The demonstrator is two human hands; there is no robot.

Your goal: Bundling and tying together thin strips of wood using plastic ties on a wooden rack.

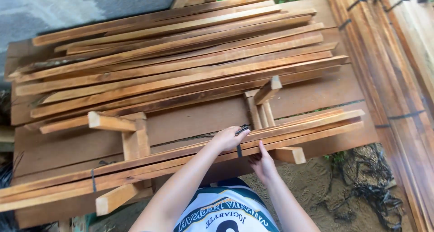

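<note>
Timber covers nearly everything below me: a loose heap of long thin slats (181,55) fills the far side of the bench (316,96), and a second stack of bound slats (393,92) runs down my right. Nearer, a bundle of slats (149,162) lies across two small wooden cradles (135,137), one dark strap (93,180) already around its left end. I judge I am tying the middle: my left hand (227,138) is closed on top of the bundle over the end of a dark strap (241,131), and my right hand (262,163) reaches up from below, fingers half open, touching the underside beside it. Tightening calls for a firm pull with the slats kept level. No packages or signs show.
</note>
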